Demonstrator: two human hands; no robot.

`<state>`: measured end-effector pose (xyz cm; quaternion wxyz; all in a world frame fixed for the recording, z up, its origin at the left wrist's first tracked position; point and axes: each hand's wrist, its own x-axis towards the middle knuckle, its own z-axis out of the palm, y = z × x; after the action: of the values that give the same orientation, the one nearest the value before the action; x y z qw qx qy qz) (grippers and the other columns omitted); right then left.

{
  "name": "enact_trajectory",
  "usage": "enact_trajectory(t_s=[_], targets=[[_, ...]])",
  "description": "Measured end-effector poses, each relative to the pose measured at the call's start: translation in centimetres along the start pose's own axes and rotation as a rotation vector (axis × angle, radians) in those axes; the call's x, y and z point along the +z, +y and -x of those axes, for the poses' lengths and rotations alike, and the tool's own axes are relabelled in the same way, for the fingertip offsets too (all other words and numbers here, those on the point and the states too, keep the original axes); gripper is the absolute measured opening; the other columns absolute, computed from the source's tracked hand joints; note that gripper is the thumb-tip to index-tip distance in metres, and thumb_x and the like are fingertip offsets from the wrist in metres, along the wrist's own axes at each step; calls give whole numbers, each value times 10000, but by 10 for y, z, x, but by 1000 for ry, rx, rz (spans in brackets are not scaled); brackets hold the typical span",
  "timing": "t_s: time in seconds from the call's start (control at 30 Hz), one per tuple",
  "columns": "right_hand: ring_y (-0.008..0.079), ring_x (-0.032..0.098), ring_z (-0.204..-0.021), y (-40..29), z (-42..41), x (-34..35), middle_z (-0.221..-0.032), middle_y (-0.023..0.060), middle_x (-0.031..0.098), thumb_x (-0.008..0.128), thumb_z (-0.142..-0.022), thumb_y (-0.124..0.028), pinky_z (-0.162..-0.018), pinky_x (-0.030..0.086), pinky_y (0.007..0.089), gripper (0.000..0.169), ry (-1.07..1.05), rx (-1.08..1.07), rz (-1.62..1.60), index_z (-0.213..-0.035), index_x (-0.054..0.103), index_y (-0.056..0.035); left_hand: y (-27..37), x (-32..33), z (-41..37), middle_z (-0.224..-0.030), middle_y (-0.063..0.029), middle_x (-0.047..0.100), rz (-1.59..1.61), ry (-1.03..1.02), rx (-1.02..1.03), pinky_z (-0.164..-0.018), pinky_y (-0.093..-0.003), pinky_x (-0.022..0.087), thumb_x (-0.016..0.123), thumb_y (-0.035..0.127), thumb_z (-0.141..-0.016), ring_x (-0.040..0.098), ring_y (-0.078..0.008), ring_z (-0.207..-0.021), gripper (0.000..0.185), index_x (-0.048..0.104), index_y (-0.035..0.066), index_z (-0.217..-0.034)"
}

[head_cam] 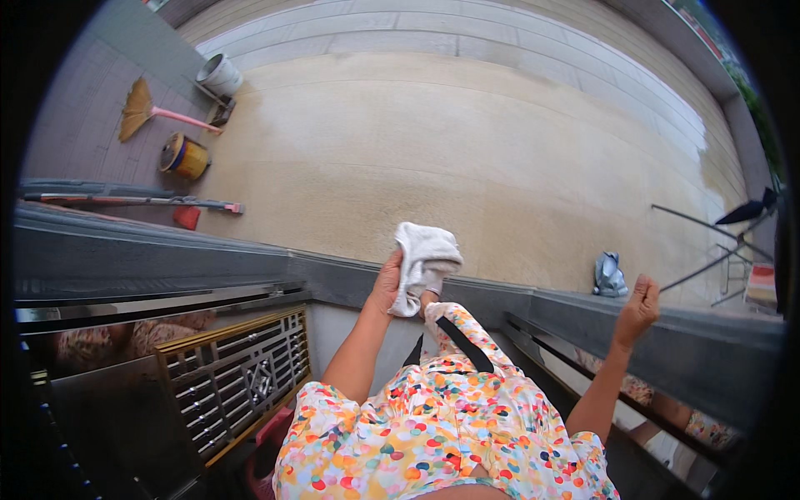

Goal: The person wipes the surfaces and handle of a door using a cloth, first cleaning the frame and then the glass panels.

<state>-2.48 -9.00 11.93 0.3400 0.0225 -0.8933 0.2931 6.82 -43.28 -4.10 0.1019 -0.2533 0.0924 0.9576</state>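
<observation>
My left hand (pixel 389 280) is shut on a folded white cloth (pixel 428 253), held out in front of my body over the doorway. The cloth's lower end hangs down past my wrist. Out to the right, my right hand (pixel 639 307) is raised with its fingers curled closed, and I see nothing in it. It appears near the dark frame (pixel 675 328) on that side; whether it touches cannot be told. One foot (pixel 430 296) shows partly behind the cloth, at the dark threshold (pixel 472 289).
Left stands a metal door panel (pixel 250 375) with gold trim. Beyond lie a damp tiled floor (pixel 450 156), a white bucket (pixel 220 76), a pink-handled broom (pixel 181 117) and a yellow bucket (pixel 190 159). Right are a silvery bag (pixel 609 275) and a thin-legged metal stand (pixel 700 222).
</observation>
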Motion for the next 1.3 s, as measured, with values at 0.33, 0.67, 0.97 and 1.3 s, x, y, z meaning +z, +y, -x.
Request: enact_trajectory(t_s=[0.33,0.67,0.97,1.3], targets=[[64,273,-385,-33,16,220,-481,-40,281,428,-791,-170,-333,207,205,156,-607,1448,-948,-656,403,-96,157,-27,38,-908,-118,559,10,362,236,-742,-377,434,437,280,-770,550,-243,-800,323,512,21,-947],[84,288,-413,-178,-2,405,-501,-22,316,389,-820,-197,-369,249,218,204,-935,1570,-1052,-635,386,-111,324,-82,50,-790,-101,579,90,465,617,-612,-351,467,409,259,-771,557,-238,-687,263,547,48,-847],[72,205,-335,-201,11,590,-412,-46,224,387,-788,-168,-311,172,206,249,-962,1738,-643,-547,329,-150,527,-82,-63,-745,-62,580,43,120,524,-474,-290,465,367,307,-792,546,-175,-552,315,532,54,-883],[57,186,-322,-225,-1,791,-413,-60,217,367,-788,-153,-304,145,195,257,-1123,1725,-571,-537,317,-166,673,-22,-115,-854,-111,572,152,206,690,-674,-344,465,351,316,-796,559,-237,-746,359,517,26,-929]])
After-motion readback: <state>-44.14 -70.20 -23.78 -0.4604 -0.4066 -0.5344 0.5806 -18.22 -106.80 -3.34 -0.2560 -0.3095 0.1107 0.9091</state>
